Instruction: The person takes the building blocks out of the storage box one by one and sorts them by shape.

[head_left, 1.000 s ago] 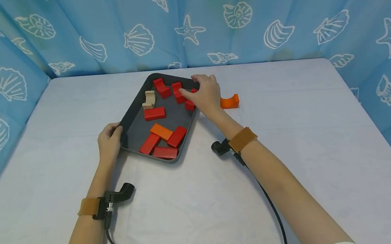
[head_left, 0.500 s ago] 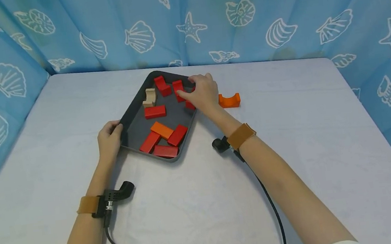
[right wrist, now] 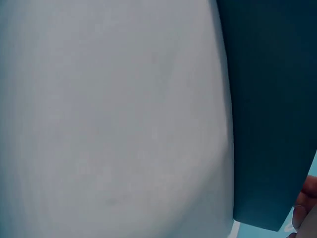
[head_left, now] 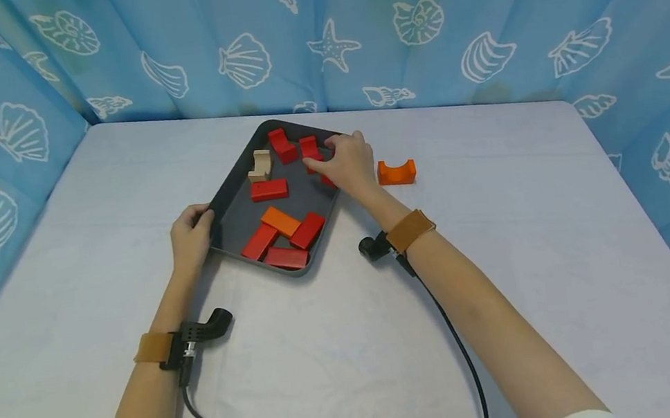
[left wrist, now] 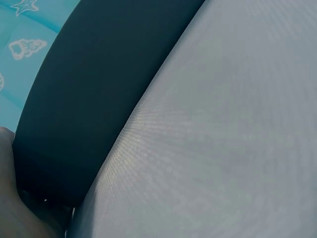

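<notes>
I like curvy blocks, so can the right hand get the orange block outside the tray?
Probably yes. The orange block sits beside the right hand, with nothing visible between them, though that hand would first have to leave the tray.

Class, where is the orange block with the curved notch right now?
In the head view, the notched orange block lies on the white cloth outside the gray tray, just right of the person's right hand.
</notes>
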Demonstrator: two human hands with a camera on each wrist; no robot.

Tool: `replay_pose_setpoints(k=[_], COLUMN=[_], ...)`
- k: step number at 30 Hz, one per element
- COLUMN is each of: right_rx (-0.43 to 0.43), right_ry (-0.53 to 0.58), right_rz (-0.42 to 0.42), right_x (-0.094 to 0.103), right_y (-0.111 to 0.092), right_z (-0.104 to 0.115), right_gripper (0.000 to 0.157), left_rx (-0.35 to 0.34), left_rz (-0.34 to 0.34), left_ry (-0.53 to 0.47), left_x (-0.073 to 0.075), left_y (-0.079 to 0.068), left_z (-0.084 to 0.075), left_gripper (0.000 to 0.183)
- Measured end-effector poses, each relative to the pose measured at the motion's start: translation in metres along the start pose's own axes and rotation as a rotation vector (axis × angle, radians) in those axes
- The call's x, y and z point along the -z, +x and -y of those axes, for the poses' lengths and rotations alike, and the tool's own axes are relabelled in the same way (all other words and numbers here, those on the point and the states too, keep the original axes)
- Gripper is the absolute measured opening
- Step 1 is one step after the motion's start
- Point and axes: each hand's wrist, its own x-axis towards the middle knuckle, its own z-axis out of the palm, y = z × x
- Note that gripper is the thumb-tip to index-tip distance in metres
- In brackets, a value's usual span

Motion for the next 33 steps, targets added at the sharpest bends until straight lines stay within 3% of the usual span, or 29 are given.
replay_pose_setpoints(k=[14,33], right_rx=[0.007,-0.002], right_ry=[-0.13,-0.174], right_rz=[0.026,0.041], right_x=[-0.008,-0.013], right_y=[0.003,0.008], right_z=[0.003,0.008], right_gripper=[0.06,0.038], left_rx=[-0.007,-0.007], left_rz=[0.001,-0.016], left_ry=[0.008,-0.006], left_x=[0.0,0.0], left_y=[-0.001,-0.001], left_z=[-0.002,-0.001], left_gripper=[0.026,0.026])
